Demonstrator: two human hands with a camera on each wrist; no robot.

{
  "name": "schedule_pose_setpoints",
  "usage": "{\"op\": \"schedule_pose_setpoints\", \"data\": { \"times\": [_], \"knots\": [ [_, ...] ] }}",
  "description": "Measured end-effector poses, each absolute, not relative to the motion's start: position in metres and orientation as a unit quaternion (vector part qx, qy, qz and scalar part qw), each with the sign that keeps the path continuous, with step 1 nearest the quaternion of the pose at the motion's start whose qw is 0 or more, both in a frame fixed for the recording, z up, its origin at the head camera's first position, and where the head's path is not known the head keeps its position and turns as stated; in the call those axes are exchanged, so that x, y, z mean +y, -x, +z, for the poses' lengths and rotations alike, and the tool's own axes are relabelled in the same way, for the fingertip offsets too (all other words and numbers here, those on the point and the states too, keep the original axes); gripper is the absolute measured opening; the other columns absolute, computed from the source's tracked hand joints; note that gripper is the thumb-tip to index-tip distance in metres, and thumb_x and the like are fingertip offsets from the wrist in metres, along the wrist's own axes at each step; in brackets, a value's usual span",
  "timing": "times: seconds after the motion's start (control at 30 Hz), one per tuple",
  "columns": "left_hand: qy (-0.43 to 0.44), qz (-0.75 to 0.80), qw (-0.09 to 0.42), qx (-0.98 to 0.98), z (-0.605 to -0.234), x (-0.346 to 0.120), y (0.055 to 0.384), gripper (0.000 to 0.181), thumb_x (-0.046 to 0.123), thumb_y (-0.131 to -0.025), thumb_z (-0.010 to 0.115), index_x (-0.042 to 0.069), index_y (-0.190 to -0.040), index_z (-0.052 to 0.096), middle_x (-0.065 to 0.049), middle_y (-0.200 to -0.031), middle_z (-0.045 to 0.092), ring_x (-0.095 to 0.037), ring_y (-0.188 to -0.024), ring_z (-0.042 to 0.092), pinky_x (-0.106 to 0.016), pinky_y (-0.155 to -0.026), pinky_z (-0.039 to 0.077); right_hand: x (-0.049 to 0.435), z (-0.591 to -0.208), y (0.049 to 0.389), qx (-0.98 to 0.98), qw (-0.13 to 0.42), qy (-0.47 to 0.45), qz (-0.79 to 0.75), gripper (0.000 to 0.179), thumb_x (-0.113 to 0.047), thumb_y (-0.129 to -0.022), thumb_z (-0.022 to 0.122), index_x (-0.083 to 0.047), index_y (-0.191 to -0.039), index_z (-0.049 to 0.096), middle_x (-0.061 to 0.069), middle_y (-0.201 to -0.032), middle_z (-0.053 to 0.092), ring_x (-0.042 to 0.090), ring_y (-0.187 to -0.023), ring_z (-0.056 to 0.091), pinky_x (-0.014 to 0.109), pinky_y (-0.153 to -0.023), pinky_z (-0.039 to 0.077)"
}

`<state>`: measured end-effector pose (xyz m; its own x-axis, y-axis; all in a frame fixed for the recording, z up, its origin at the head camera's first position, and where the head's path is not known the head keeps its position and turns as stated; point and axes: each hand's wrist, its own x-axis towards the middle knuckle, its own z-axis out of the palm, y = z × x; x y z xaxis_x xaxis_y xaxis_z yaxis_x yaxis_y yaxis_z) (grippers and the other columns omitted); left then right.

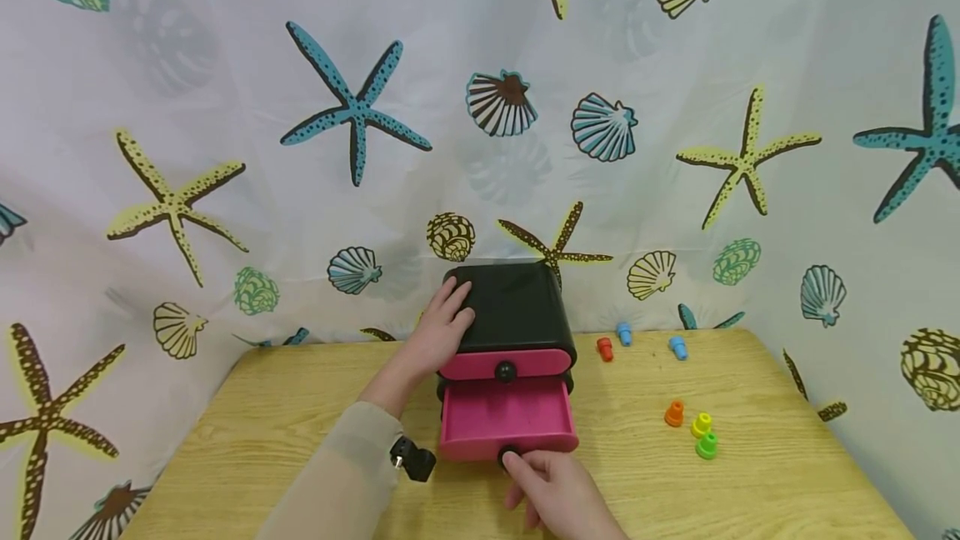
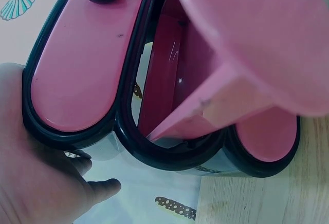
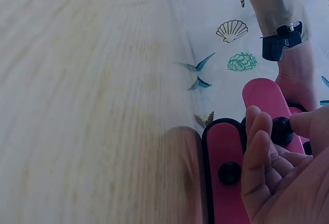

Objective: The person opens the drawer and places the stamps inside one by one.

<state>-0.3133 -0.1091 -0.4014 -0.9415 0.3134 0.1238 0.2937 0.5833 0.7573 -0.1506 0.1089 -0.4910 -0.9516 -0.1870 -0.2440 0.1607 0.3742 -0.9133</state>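
A small black drawer cabinet [image 1: 517, 307] with pink drawer fronts stands at the back of the table. Its middle drawer [image 1: 507, 415] is pulled out, and the pink floor inside shows. My right hand [image 1: 558, 490] pinches the round black knob [image 3: 281, 131] of that drawer between thumb and fingers. On the cabinet's top left edge rests my left hand [image 1: 442, 332], its fingers lying over the black top. The top drawer [image 2: 82, 54] is closed, and so is the bottom drawer [image 3: 226, 152], seen in the right wrist view.
Right of the cabinet lie small peg-like pieces: a red one [image 1: 605, 348], blue ones [image 1: 678, 347], an orange one [image 1: 674, 414], a yellow one [image 1: 701, 425] and a green one [image 1: 707, 445]. A patterned curtain [image 1: 465, 173] hangs close behind the wooden table [image 1: 300, 407].
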Motion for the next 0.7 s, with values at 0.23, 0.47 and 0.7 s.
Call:
{"op": "schedule_pose_setpoints", "data": {
  "times": [0.23,0.47,0.7],
  "knots": [
    [-0.171,0.417,0.016,0.893,-0.407,-0.11,0.32,0.065,0.037,-0.119,0.036,0.014,-0.178,0.022,-0.011,-0.186,0.001,-0.037,-0.17,0.0,-0.066,-0.132,0.013,0.109,-0.491,0.149,0.813,0.148,0.006,-0.563,0.052,-0.058,-0.108,0.065,-0.011,-0.095,0.082,-0.001,-0.081,0.077,0.018,-0.062,0.065,0.033,-0.061,0.049],
    [-0.17,0.421,0.014,0.891,-0.404,-0.11,0.315,0.064,0.034,-0.12,0.038,0.014,-0.178,0.023,-0.012,-0.186,0.001,-0.039,-0.17,0.001,-0.066,-0.131,0.013,0.11,-0.491,0.143,0.813,0.15,0.011,-0.562,0.051,-0.056,-0.108,0.067,-0.011,-0.092,0.082,0.003,-0.079,0.076,0.018,-0.061,0.061,0.033,-0.061,0.048],
    [-0.167,0.424,0.016,0.89,-0.404,-0.109,0.314,0.064,0.033,-0.12,0.037,0.014,-0.178,0.022,-0.012,-0.186,0.001,-0.038,-0.17,0.001,-0.066,-0.131,0.013,0.111,-0.492,0.135,0.81,0.171,0.03,-0.56,0.049,-0.052,-0.109,0.067,-0.01,-0.089,0.082,0.005,-0.072,0.072,0.015,-0.058,0.056,0.032,-0.06,0.045]
  ]
}}
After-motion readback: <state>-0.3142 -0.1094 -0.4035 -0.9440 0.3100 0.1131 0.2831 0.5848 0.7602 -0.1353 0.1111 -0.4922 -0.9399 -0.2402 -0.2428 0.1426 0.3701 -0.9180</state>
